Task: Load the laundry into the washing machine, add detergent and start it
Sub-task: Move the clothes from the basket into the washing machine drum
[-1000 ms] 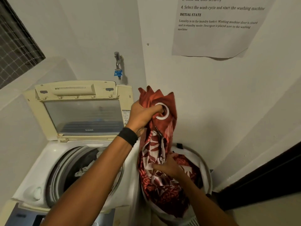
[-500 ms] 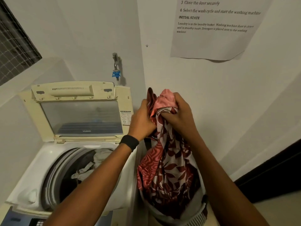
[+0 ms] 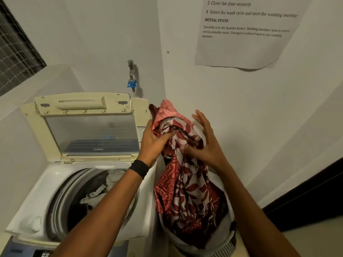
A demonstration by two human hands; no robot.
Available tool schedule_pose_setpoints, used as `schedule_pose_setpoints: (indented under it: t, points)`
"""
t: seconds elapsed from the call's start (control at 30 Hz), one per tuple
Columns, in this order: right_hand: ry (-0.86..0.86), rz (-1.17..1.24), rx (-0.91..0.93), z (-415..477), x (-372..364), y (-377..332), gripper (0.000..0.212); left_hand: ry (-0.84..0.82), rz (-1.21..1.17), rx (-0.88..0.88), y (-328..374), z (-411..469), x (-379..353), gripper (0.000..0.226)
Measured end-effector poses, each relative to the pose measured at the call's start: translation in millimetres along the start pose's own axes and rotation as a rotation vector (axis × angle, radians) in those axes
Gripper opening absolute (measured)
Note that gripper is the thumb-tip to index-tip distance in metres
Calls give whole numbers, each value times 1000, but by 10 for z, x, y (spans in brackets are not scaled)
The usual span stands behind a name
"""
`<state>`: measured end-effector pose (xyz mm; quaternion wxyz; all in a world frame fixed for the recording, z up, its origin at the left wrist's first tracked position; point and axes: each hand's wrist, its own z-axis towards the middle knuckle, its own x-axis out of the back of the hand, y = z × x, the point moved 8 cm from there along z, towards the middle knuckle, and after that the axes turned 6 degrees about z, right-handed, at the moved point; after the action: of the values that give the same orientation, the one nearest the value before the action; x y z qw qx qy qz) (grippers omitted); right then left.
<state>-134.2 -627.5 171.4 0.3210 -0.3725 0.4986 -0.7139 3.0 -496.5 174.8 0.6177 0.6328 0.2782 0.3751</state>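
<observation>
Above the laundry basket [image 3: 225, 245], just to the right of the washing machine [image 3: 37, 191], you hold up a big red cloth [image 3: 187, 191] with leaf shapes on it. Its top is bunched in your left hand [image 3: 154, 143], whose fingers are curled tight round it. Your right hand [image 3: 206, 143] lies on the side of the cloth with fingers straight and spread, gripping nothing. The bottom of the cloth hangs down into the basket.

The cloth looks soft, thin and shiny, so it may slide out of a loose hold. It is long and floppy, and probably light. Take a big bunch near the top and scoop up the low part with your other hand, so it does not catch on the basket's rim.

The machine's lid [image 3: 89, 134] stands open, and some pale clothes [image 3: 96, 193] lie in the drum. Your left arm hides part of the drum. You cannot see what is left in the basket under the cloth. No detergent shows. The control panel [image 3: 16, 249] is cut off at the bottom edge.
</observation>
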Motion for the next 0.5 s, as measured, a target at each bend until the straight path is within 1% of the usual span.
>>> schedule_pose_setpoints:
  t: [0.03, 0.07, 0.1, 0.13, 0.17, 0.2, 0.23, 0.27, 0.3, 0.37, 0.43, 0.47, 0.5]
  points:
    - [-27, -4, -84, -122, -93, 215, 117, 18, -1, 2, 13, 15, 12, 64]
    - [-94, 19, -178, -268, -265, 436, 117, 28, 3, 1, 23, 31, 7, 65]
    - [-153, 34, -263, -430, -442, 643, 105, 41, 20, 2, 33, 44, 3, 64]
    - [-171, 17, -307, -568, -566, 825, 85, 56, 40, 5, 10, 67, 8, 63]
    - [-138, -12, -309, -641, -607, 946, 63, 76, 68, 7, -5, 80, 31, 63]
    - [-79, -42, -301, -657, -559, 1001, 44, 102, 89, 9, -15, 87, 73, 65]
    - [-25, -73, -283, -639, -470, 987, 32, 134, 118, 18, -34, 93, 127, 70]
    - [-3, -93, -255, -583, -369, 922, 28, 166, 158, 19, -61, 113, 183, 74]
    - [1, -95, -220, -513, -270, 773, 29, 187, 219, 15, -91, 132, 233, 75]
    - [29, -79, -141, -328, -64, 337, 33, 182, 326, -2, -142, 127, 240, 62]
    - [77, -98, -10, -129, 72, -145, 34, 161, 325, -17, -155, 96, 165, 52]
    - [109, -114, 42, -53, 118, -357, 32, 148, 306, -32, -130, 93, 112, 52]
    - [148, -119, 84, 5, 155, -537, 29, 130, 297, -46, -46, 86, 61, 58]
